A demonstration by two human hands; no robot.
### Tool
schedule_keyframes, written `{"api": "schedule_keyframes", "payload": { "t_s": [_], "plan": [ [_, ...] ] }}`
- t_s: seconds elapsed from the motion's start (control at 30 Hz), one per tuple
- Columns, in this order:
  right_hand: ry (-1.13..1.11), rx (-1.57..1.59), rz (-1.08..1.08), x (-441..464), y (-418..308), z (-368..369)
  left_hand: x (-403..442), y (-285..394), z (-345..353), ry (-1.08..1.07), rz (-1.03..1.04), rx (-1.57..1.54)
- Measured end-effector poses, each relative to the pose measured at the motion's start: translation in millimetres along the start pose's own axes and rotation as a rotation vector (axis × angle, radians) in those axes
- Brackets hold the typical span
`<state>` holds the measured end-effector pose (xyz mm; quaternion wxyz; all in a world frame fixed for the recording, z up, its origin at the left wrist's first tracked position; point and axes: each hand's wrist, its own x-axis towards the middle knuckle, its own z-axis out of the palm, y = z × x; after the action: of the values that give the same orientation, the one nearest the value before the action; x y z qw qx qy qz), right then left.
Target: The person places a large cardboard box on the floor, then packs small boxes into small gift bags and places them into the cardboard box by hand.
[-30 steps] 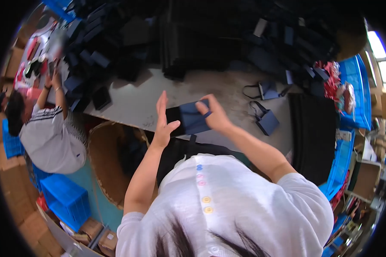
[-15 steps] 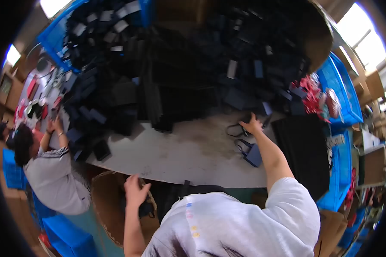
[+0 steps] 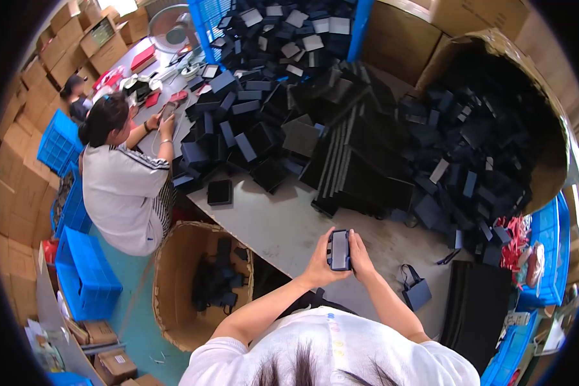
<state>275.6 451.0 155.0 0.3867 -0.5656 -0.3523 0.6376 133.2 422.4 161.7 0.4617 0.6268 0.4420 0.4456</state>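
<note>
Box (image 3: pixel 340 249) up in the centre of the frame now, small, dark blue at the rim, its pale grey face turned up to the camera! The left hand (image 3: pixel 318 268) curls around its left side and lower end, the right hand (image 3: pixel 361 258) presses along its right edge, so it sits clamped between the two, up over the near part of the desk (image 3: pixel 257 222). And that's the change: half a second ago the right hand was stretched out to the strapped things on the right, the left hand bare and well apart, by the open carton (image 3: pixel 171 283) at lower left; now both have come together on one piece. Only one strapped bag (image 3: pixel 417 294) shows plainly right of centre, where two lay before, so a piece seems to have been picked up there, though whether it's this very one I can't tell. For the work, I'd judge, reaching has given way to two-handed handling. The view has swung too, opening up the heap of blue boxes (image 3: pixel 246 147) left of upper centre, the black panels (image 3: pixel 360 174) beside it and the big carton (image 3: pixel 553 177) at upper right, while a co-worker (image 3: pixel 122 199) sits at upper left.
</note>
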Motion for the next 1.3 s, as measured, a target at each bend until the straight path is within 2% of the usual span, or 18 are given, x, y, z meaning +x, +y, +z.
{"api": "schedule_keyframes", "payload": {
  "t_s": [0.1,0.13,0.17,0.2,0.27,0.33,0.4,0.43,0.5,0.53,0.67,0.8,0.93,1.0,1.07,1.13,1.17,1.3],
  "plan": [
    [-0.134,0.09,0.074,11.2,-7.5,14.6,-12.1,-13.7,-2.4,0.124,-0.004,-0.098],
    [-0.167,0.146,0.151,9.3,-11.6,15.3,-12.9,-6.6,-13.7,0.075,0.004,-0.134],
    [-0.072,0.083,0.086,30.1,17.5,-0.8,-12.5,-3.2,-34.8,0.037,0.105,0.089],
    [-0.077,0.213,0.19,11.0,-17.2,8.1,-10.6,-4.3,-62.7,-0.008,0.211,0.316],
    [0.021,0.281,0.213,12.3,-17.8,-2.5,-4.7,-62.8,-120.7,0.179,0.131,0.637],
    [0.029,0.253,0.234,7.7,-20.8,-5.7,13.4,-123.7,-189.1,0.568,-0.122,0.907],
    [0.038,0.245,0.232,9.0,-18.0,-4.9,36.5,-131.3,-241.7,0.712,-0.445,1.07],
    [0.041,0.229,0.244,11.1,-13.8,-6.0,39.6,-137.0,-257.7,0.725,-0.442,1.068],
    [0.046,0.196,0.272,11.8,-15.9,-3.8,45.2,-152.1,-278.5,0.376,-0.72,1.02],
    [0.032,0.184,0.267,11.4,-18.9,-2.3,41.4,-150.8,-275.4,0.258,-0.684,1.184],
    [0.064,0.178,0.27,9.1,-21.2,2.7,13.5,-131.7,-233.8,0.084,-0.472,1.281],
    [0.035,0.093,0.256,12.8,-12.7,-2.3,14.0,-109.0,-236.3,-0.029,-0.485,1.096],
    [0.035,-0.016,0.192,27.0,-12.8,3.9,28.5,-130.1,-260.4,-0.001,-0.452,0.937],
    [0.039,-0.072,0.101,31.4,-14.2,2.9,21.2,-125.5,-250.7,0.224,-0.453,1.011],
    [0.055,-0.106,0.039,29.7,-18.8,3.1,15.6,-133.3,-242.6,0.292,-0.547,1.108],
    [0.081,-0.241,-0.007,21.1,-26.4,0.8,4.6,-145.7,-226.8,0.362,-0.47,0.985],
    [0.123,-0.185,-0.019,26.0,-11.8,-9.1,0.9,-137.5,-218.0,0.337,-0.375,0.778],
    [0.123,-0.177,-0.023,15.8,-20.3,-13.5,1.3,-10.4,-149.9,0.116,-0.069,0.446]
  ]
}}
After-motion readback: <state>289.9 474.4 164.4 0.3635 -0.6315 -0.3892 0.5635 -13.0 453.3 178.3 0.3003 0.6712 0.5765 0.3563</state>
